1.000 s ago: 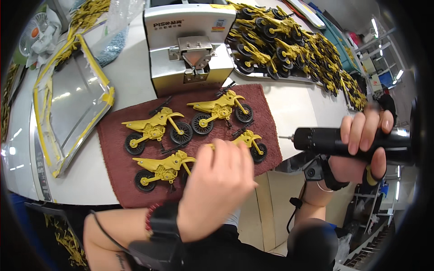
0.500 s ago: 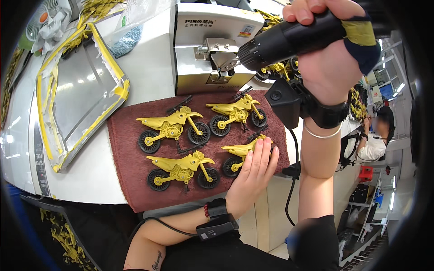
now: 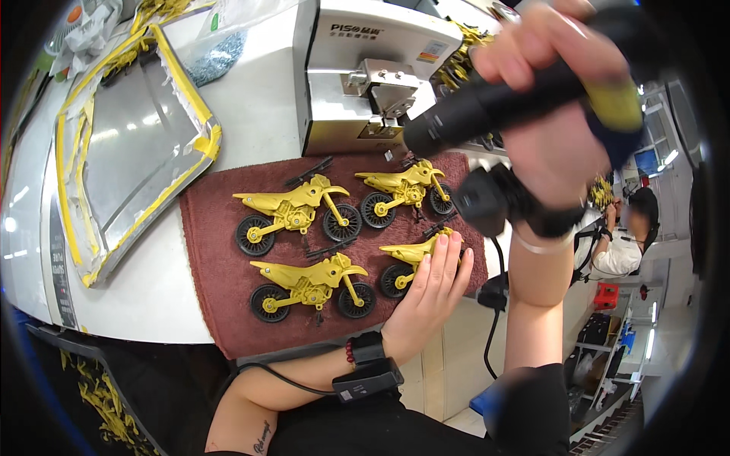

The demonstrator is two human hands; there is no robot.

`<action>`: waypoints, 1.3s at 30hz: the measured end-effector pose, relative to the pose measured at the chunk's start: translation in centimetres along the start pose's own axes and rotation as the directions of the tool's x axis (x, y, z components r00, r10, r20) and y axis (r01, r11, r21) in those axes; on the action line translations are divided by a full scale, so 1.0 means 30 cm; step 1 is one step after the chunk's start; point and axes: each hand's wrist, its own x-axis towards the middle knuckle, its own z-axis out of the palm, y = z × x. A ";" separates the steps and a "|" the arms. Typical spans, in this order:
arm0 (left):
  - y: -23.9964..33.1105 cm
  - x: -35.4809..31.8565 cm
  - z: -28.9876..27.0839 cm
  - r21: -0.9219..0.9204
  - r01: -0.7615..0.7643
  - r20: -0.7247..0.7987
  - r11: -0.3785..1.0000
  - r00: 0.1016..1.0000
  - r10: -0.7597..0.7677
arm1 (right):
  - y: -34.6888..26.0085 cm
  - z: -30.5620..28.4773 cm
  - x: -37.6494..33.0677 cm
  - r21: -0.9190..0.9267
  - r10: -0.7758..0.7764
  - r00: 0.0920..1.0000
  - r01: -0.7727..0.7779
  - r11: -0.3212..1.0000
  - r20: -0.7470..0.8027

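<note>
My right hand [image 3: 559,129] is wrapped round a black electric screwdriver [image 3: 487,106], blurred by motion. The screwdriver's tip points left and down, just below the metal mouth of a screw feeder [image 3: 346,114] and above the back right toy motorcycle [image 3: 407,182]. My left hand [image 3: 430,304] lies with fingers stretched out over the front right toy motorcycle [image 3: 399,252], covering its front part. Two more yellow toy motorcycles with black wheels, one at the back left [image 3: 293,204] and one at the front left [image 3: 308,281], lie on their sides on a brown towel [image 3: 220,304].
A grey tray [image 3: 144,144] edged with yellow tape lies at the left of the white table. Yellow parts fill a dark bin [image 3: 106,403] at the lower left. A person [image 3: 623,239] sits at the far right. A black cable [image 3: 493,334] hangs from my right wrist.
The screwdriver has moved down, away from the feeder's mouth and toward the back right motorcycle. My left hand stays on the front right one.
</note>
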 end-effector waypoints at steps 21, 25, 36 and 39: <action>0.017 0.000 0.020 -0.078 0.029 -0.020 0.997 0.999 -0.031 | -0.045 0.148 -0.402 -0.101 -0.080 0.990 0.069 0.993 -0.113; 0.026 -0.001 0.029 -0.142 0.052 -0.016 0.988 0.998 -0.055 | -0.042 0.142 -0.407 -0.110 -0.064 0.995 0.055 0.992 -0.072; 0.034 -0.008 0.026 -0.163 0.035 -0.033 0.986 0.999 -0.041 | -0.120 0.113 -0.335 0.005 0.047 0.997 -0.047 0.999 -0.053; 0.025 -0.023 0.030 -0.088 0.022 0.023 0.996 1.000 -0.020 | -0.133 0.082 -0.204 0.094 -0.067 0.983 0.084 0.992 -0.169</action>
